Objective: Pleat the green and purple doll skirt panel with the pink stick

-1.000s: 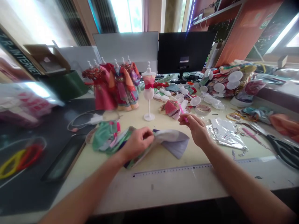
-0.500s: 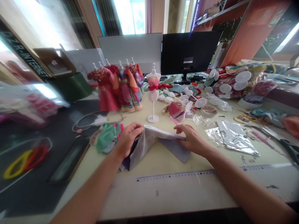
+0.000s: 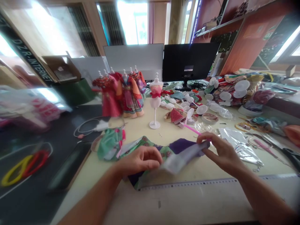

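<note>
Patterned cloth (image 3: 167, 152), green and deep purple with a pale underside, lies across the middle of a cream table (image 3: 178, 201), its right end raised and part of it blurred. The person's right hand (image 3: 219, 153) pinches that raised end between thumb and fingers, with a slim pink stick (image 3: 191, 128) jutting from the same hand. The left hand (image 3: 140, 161) is curled over the cloth's near left part; whether its fingertips grip the fabric, I cannot tell. A ruler (image 3: 187, 185) lies on the near side of the cloth, and a mint-green bundle of fabric (image 3: 109, 145) sits at its left. Beyond the cloth stands a small white mannequin (image 3: 155, 103) with a red band, near miniature dresses (image 3: 130, 97) on stands. Behind them are two monitors (image 3: 189, 61).
</note>
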Demonstrator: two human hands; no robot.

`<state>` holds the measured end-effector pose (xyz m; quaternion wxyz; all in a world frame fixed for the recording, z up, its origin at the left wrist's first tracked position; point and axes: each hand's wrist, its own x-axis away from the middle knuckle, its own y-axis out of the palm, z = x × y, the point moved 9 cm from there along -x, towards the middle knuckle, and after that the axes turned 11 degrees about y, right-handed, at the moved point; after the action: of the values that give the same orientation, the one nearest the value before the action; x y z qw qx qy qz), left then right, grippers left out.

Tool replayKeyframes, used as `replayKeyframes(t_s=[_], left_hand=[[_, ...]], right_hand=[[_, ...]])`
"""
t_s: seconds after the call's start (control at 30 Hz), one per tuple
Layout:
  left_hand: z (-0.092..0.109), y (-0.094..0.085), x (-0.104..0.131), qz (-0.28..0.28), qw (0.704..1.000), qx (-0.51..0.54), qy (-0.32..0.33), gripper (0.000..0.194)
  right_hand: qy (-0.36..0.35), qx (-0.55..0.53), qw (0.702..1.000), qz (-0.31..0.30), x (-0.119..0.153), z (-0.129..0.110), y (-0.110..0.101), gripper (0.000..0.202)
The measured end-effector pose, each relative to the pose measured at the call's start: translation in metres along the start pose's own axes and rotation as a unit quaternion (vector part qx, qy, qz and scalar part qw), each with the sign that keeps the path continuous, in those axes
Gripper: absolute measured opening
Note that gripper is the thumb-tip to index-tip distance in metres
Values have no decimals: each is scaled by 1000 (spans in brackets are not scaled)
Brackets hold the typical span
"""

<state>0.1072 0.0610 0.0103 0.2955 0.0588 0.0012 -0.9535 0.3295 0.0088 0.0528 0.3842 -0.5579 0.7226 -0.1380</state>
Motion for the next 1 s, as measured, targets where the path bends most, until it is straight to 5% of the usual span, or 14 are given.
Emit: replayKeyframes(t_s=[0.07,0.13,0.27,0.33,0.43,0.5,0.57,0.8,1.0], left_hand=[[4,13,1,-81,997,-6,1,30],[12,12,1,-91,995,-19,21,38],[23,-27,8,72,985,-154,25,32],[25,-42,19,131,945,-300,8,28],[27,-50,37,155,839,-521,3,24],[28,-52,49,168,773,-611,20,25],[25,-55,61,179,744,-644,25,26],[19,-74,85,197,707,-679,-24,28],[13,-97,69,177,704,-685,-59,30]], right_hand=[[14,-45,998,-48,16,5,-4,24],[28,-64,997,-39,29,10,-14,26],[38,-9,999,19,39,13,-25,22],[6,45,999,20,38,7,-18,22],[-65,125,990,-4,36,-4,3,25],[-107,169,980,-19,34,-9,16,27],[-138,204,969,-29,34,-12,26,26],[-162,253,953,-45,45,0,41,28],[-166,254,953,-20,59,14,40,32]])
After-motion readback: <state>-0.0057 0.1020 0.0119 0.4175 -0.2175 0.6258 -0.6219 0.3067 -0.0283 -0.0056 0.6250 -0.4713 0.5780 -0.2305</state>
